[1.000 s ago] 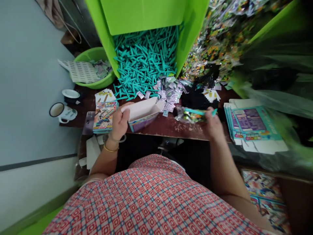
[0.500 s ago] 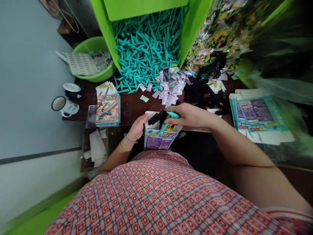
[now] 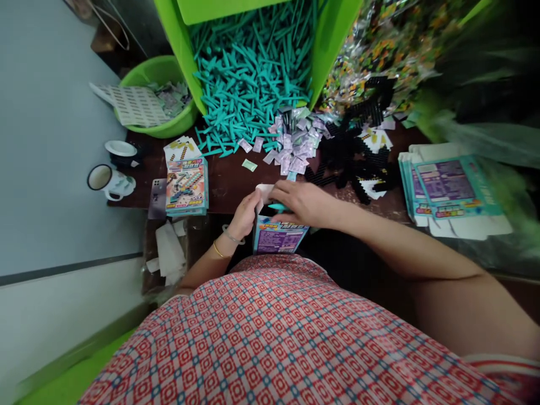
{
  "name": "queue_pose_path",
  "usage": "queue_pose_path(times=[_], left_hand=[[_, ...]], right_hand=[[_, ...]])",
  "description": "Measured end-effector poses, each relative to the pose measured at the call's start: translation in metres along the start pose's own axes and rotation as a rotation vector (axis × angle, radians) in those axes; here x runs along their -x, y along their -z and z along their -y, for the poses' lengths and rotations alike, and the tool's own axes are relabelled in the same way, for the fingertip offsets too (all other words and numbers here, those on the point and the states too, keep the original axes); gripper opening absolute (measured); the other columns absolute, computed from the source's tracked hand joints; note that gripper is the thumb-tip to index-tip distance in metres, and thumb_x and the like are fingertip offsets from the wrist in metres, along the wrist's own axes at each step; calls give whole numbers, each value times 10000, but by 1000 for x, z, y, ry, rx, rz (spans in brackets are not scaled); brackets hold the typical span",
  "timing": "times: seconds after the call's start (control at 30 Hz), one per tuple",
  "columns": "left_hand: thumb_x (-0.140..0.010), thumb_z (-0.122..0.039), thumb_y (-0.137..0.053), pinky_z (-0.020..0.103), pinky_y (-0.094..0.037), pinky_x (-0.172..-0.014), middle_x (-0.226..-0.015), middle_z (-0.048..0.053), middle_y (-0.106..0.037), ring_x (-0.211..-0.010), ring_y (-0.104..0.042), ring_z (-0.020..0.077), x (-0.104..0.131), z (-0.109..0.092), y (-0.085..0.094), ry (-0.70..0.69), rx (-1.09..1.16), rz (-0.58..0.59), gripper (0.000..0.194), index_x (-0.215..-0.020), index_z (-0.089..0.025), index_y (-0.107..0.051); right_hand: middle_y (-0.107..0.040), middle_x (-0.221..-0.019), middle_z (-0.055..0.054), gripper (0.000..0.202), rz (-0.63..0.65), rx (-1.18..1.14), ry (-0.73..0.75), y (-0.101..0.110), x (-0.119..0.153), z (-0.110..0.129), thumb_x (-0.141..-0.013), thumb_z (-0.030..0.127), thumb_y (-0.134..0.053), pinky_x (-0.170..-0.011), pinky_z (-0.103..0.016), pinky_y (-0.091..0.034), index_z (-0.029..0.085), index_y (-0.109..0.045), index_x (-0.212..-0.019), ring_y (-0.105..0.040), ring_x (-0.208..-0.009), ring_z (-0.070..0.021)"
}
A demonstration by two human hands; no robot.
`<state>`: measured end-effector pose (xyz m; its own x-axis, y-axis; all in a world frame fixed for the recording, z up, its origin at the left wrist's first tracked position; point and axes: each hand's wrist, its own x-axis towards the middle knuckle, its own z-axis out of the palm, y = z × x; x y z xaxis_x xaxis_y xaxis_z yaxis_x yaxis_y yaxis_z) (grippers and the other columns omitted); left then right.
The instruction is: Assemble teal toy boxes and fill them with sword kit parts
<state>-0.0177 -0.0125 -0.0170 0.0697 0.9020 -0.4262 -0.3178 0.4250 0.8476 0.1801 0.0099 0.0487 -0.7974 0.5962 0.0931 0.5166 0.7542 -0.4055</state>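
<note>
My left hand [image 3: 245, 215] grips a small cardboard box [image 3: 276, 239] by its left side, near the raised white flap. The box stands upright against my shirt, its purple and blue printed face toward me and its top open. My right hand [image 3: 301, 203] lies over the opening with bent fingers, closed around a teal plastic stick [image 3: 277, 207]. One end of the stick shows below the fingers; the rest is hidden. What else lies inside the box is covered by the hand.
Ahead, a green bin [image 3: 335, 50] spills teal sticks [image 3: 248, 90]. Small sachets [image 3: 295, 140], black plastic strips [image 3: 354, 152] and bagged colourful pieces [image 3: 388, 50] lie right of it. Flat boxes [image 3: 451, 185] are stacked right; printed packs [image 3: 185, 185], a mug [image 3: 110, 183] and a green basin [image 3: 177, 121] stand left.
My right hand has moved slightly left over the box opening. The black strip and teal sticks that stuck out of the box have sunk in or are now covered.
</note>
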Motion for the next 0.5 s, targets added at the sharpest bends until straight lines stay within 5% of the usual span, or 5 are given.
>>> queue_pose_path(times=[0.17,0.27,0.33,0.5], left_hand=[[-815,-661,-803,305,-544,-834,-864,28,-758,-876,-701,195,3,-3,7,-81,19,-65,505,-903,-166,-750],[-799,-730,-780,283,-530,-750,-764,9,-698,-823,-672,186,9,-12,6,-197,-77,-55,558,-820,-175,-724],[-800,-758,-762,262,-504,-692,-696,-4,-632,-766,-631,163,12,-21,5,-301,-181,-38,583,-743,-183,-688],[-915,-687,-691,266,-535,-716,-739,-3,-613,-821,-655,168,-17,-43,2,-566,-134,-170,492,-824,-204,-691]], right_hand=[[-698,-1282,-166,429,-148,-151,30,-5,9,12,-1078,490,-518,-949,-401,-558,168,-682,-1310,-683,-1140,-275],[-770,-959,-114,384,22,-162,-19,-7,15,18,-1064,487,-558,-831,-367,-577,177,-784,-1045,-737,-896,-247],[-782,-904,-99,372,83,-178,-21,-9,21,17,-1049,493,-584,-778,-362,-587,191,-801,-1031,-744,-824,-244],[-707,-1365,-125,512,-480,-326,-206,-16,29,-10,-1073,554,-445,-1097,-484,-550,292,-639,-1468,-655,-1300,-314]])
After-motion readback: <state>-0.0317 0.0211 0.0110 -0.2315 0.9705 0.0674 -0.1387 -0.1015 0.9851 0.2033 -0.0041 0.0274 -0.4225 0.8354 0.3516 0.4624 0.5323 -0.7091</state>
